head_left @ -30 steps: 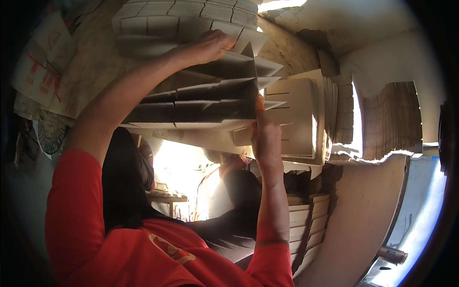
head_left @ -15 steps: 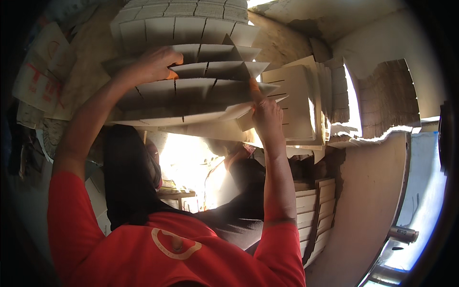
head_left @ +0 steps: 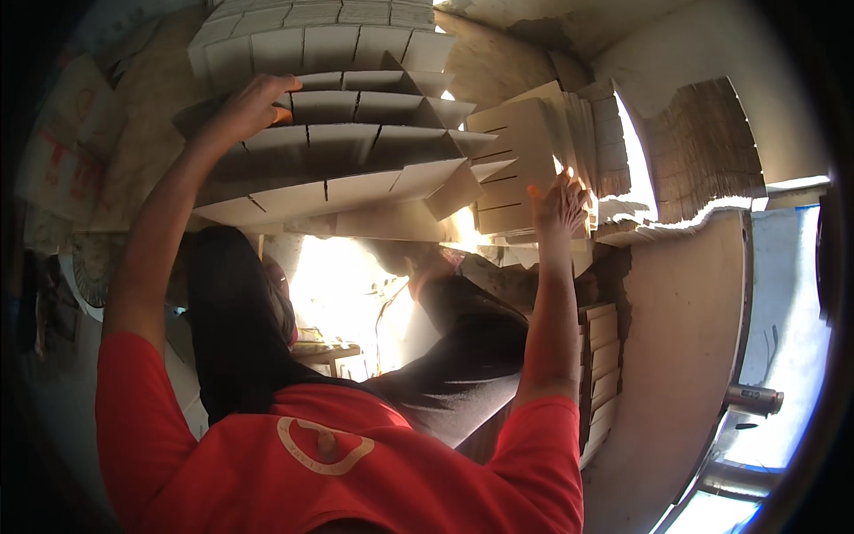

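Head: L hand (head_left: 256,105) at slotted cardbd strips (head_left: 342,144), R hand (head_left: 560,206) by flat sheets (head_left: 514,153)

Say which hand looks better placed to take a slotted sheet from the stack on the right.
Probably the right hand: it is at that stack of slotted sheets, spread over its right side. The left hand is well to the left, at the upright strips of the partition grid.

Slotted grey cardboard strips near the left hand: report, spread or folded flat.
Spread: slotted grey cardboard strips stand in separate rows, dark gaps between.
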`<act>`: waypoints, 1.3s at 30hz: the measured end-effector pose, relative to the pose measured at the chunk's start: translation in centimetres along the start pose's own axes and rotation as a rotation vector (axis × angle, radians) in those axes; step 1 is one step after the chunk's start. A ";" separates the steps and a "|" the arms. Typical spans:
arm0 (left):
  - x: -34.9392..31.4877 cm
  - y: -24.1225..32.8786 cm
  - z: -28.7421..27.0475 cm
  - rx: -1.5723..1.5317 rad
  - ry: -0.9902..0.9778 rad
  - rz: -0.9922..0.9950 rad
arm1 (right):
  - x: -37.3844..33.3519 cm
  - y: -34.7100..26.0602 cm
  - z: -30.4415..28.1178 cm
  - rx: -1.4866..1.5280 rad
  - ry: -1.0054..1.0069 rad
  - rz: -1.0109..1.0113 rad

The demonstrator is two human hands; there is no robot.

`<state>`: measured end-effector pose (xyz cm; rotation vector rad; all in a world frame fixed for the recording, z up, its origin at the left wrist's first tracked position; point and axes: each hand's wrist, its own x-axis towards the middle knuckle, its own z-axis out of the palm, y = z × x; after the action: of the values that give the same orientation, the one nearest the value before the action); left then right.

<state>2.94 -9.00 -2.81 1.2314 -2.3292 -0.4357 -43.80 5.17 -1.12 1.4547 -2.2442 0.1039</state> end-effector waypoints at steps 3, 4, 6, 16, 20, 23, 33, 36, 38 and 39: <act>-1.5 2.3 -1.9 -0.023 0.100 0.010 | -0.5 1.7 2.0 0.033 -0.106 -0.029; -1.5 4.1 -2.8 -0.039 0.127 0.031 | -0.3 3.6 3.9 0.038 0.050 -0.117; -2.9 6.8 -4.4 -0.075 0.134 0.007 | 1.3 5.3 4.8 0.156 -0.085 -0.053; -7.9 12.8 -1.3 -0.013 -0.099 -0.052 | 2.6 2.4 -7.6 0.612 0.290 -0.007; -7.4 11.0 0.8 0.007 -0.104 -0.069 | 2.5 -1.9 -15.6 0.958 0.169 -0.175; -7.1 10.9 1.0 0.005 -0.092 -0.031 | 2.1 -4.3 -17.1 1.006 0.108 -0.340; -6.2 10.4 1.2 0.011 -0.090 -0.027 | 1.1 -9.0 -16.5 1.028 -0.095 -0.436; -6.4 10.4 1.2 -0.007 -0.076 -0.029 | 1.1 -9.7 -15.9 1.037 -0.097 -0.430; -6.4 10.3 1.1 -0.012 -0.068 -0.023 | 1.3 -9.8 -15.7 1.079 -0.061 -0.446; -6.4 10.2 1.1 -0.012 -0.072 -0.023 | 1.4 -9.8 -15.8 1.064 -0.020 -0.468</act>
<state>-1.54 2.00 -0.49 1.2578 -2.3705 -0.5087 -30.31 4.48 11.74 2.4342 -1.8067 1.2703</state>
